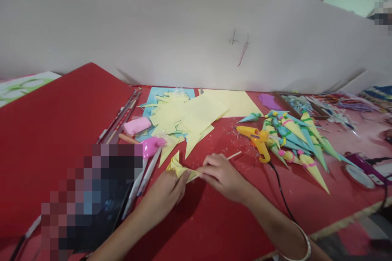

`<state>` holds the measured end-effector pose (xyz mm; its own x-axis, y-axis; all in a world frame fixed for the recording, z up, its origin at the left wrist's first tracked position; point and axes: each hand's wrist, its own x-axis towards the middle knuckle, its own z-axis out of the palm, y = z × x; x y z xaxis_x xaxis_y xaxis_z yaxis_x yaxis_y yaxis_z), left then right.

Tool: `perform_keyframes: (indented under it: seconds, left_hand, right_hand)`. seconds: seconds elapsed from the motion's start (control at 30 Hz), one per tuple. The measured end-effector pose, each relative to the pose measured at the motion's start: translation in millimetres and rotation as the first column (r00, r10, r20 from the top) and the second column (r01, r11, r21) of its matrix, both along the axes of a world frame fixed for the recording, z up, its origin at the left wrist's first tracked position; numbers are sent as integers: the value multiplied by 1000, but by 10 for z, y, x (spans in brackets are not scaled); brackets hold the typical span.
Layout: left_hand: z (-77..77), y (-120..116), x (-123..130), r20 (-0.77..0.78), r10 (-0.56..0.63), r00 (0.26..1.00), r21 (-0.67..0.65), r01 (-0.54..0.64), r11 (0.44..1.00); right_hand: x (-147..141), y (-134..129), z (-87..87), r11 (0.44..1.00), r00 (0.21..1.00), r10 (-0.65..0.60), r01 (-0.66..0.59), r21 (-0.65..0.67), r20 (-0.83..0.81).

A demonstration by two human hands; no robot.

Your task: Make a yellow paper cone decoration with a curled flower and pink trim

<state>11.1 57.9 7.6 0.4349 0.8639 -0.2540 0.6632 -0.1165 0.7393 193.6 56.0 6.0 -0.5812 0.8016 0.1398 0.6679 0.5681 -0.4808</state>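
A yellow foam or paper piece (175, 162), folded and partly curled, is gripped in my left hand (168, 189). My right hand (223, 175) is closed around a thin pale stick (234, 155), whose far end sticks out past my knuckles. Its fingertips meet the narrow tip of the yellow piece, close to my left thumb. Just beyond my hands lies a pile of cut yellow sheets (171, 114). To the right of my right hand, a yellow glue gun (255, 140) rests on the red table (196, 228).
Several yellow and blue cones (312, 167) with coloured trim are heaped at the right. Behind them is a brown tray (283, 104); purple sheets (270, 101) lie beside it. Pink packets (151, 146) and a dark, partly blurred device (107, 212) lie left. The glue gun's black cord (280, 189) runs forward.
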Motion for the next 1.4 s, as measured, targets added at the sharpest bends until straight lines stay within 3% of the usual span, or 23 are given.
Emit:
perform_keyframes:
  seconds: [0.2,0.33,0.43,0.6,0.7,0.8,1.0,1.13,1.27,1.4]
  left_hand:
    - [-29,27,-5,-14,-78,997,99,79,992]
    - [-21,19,18,-12,-57,998,68,58,996]
    - [-27,24,25,-27,-98,995,101,100,990]
    - [-103,74,-13,-238,-181,954,333,255,908]
    - [-143,94,-50,-301,-261,917,336,358,871]
    - [-137,96,-64,-271,-332,904,313,409,857]
    - [-27,64,0,-132,-229,964,267,257,929]
    - [29,14,41,48,-139,989,94,134,987]
    - [47,-25,45,144,-68,987,-77,79,994]
    - [28,-26,34,149,-68,986,-98,84,992]
  right_hand:
    - [-23,14,-49,996,993,66,-72,51,102]
    - [-74,2,-51,995,984,28,-44,86,173]
    - [-95,-11,-38,999,986,12,-18,39,164]
    - [-78,-27,-36,993,998,-32,38,-115,48]
    - [-53,-36,-44,988,999,-37,36,-151,-2]
    - [-41,-43,-48,986,999,-38,35,-160,-15]
    - [-68,-25,-53,999,998,-25,27,-32,59]
    - [-68,-14,-51,998,997,10,-15,67,81]
    - [-54,-12,-30,997,999,21,-24,74,37]
    - [-39,-13,-12,999,1000,25,-25,27,-7]
